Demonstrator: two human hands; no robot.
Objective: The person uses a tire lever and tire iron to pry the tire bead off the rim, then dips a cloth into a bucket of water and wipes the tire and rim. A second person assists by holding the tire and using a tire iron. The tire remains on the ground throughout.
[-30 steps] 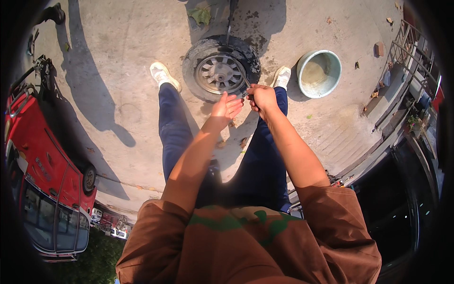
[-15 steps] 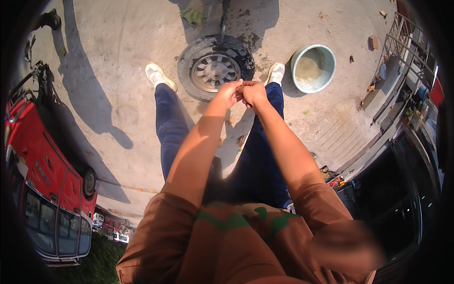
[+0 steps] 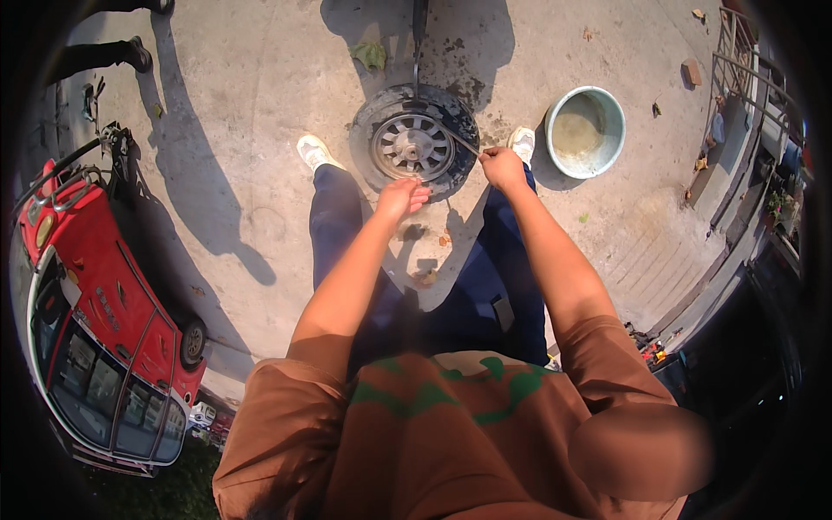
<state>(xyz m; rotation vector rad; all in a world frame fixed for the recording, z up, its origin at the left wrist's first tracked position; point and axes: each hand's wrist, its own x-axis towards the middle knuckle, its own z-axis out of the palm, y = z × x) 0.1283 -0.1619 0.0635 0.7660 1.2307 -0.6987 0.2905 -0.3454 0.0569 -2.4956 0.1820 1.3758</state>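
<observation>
My right hand (image 3: 503, 166) is closed on the near end of a slim metal bar (image 3: 461, 139), which slants up-left onto a wheel rim (image 3: 412, 140). The rim sits in a worn, muddy black tire (image 3: 367, 130) lying flat between my white shoes. My left hand (image 3: 399, 198) is open at the tire's near edge, fingers loosely extended and palm turned partly sideways, with nothing visible in it. A second long dark bar (image 3: 418, 56) reaches from the top of the picture down to the tire's far side.
A pale blue basin (image 3: 611, 130) of cloudy water stands right of my foot. A red vehicle (image 3: 117, 308) is at left, with another person's dark legs (image 3: 113, 55) above it. Metal railings (image 3: 750, 65), a brick (image 3: 691, 73) and clutter line the right.
My hands, together half a second ago, have separated: the right moved rightward with the bar, the left down and left. More of the other person's legs shows at top left.
</observation>
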